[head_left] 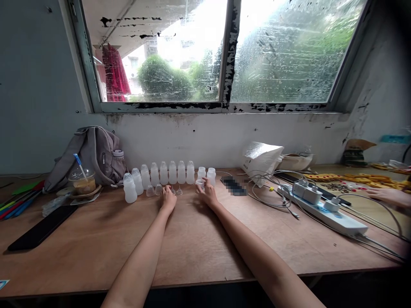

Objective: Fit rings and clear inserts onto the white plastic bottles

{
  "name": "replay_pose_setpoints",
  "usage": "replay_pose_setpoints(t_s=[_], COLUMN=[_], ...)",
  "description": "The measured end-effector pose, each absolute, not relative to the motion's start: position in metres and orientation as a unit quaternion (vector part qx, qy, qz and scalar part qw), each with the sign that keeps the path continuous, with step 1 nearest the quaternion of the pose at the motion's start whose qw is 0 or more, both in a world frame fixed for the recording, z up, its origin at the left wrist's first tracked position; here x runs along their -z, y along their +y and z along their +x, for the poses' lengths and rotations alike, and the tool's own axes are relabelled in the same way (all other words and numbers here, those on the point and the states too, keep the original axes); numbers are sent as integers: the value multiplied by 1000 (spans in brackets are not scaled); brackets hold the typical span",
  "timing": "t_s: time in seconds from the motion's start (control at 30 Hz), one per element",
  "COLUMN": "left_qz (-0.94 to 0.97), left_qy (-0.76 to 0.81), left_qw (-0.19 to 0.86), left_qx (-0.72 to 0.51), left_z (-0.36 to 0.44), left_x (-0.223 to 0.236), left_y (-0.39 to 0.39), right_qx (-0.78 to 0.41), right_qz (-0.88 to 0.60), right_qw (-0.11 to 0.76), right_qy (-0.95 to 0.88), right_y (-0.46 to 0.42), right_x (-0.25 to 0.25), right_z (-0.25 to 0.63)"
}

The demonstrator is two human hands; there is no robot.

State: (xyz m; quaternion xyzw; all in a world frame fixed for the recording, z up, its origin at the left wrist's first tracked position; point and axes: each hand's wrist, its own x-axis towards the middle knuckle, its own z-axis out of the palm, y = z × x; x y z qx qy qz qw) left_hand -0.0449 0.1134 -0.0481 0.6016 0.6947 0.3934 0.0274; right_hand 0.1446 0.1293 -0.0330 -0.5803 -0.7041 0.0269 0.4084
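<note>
A curved row of several small translucent white plastic bottles [163,173] stands at the far side of the wooden table [192,244], below the window. A few small clear caps [150,191] lie in front of the row. My left hand [168,198] reaches to the caps, its fingers curled down near one of them; what they hold is hidden. My right hand [208,193] pinches a small clear piece [200,184] just in front of the two rightmost bottles [207,174].
A grey backpack [91,156] and a lidded drink cup with a straw [82,182] sit at the left, with a dark phone [41,229] and coloured pens [19,201]. A white power strip [324,207] with cables lies right; another person's hand [387,196] rests at far right.
</note>
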Motion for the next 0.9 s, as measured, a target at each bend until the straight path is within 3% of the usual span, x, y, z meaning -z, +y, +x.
replay_pose_setpoints(t_s=[0.13, 0.5, 0.9], left_qz=[609, 624, 630], left_qy=[687, 674, 670], left_qw=[28, 31, 48], left_qx=[-395, -394, -389], left_z=[-43, -41, -41], left_x=[48, 48, 48], left_y=[113, 113, 114], right_qx=[-19, 53, 108], right_qz=[-631, -750, -635], right_qw=[419, 246, 232], right_qy=[-653, -613, -729], right_y=[134, 128, 121], right_x=[33, 28, 31], right_z=[155, 172, 157])
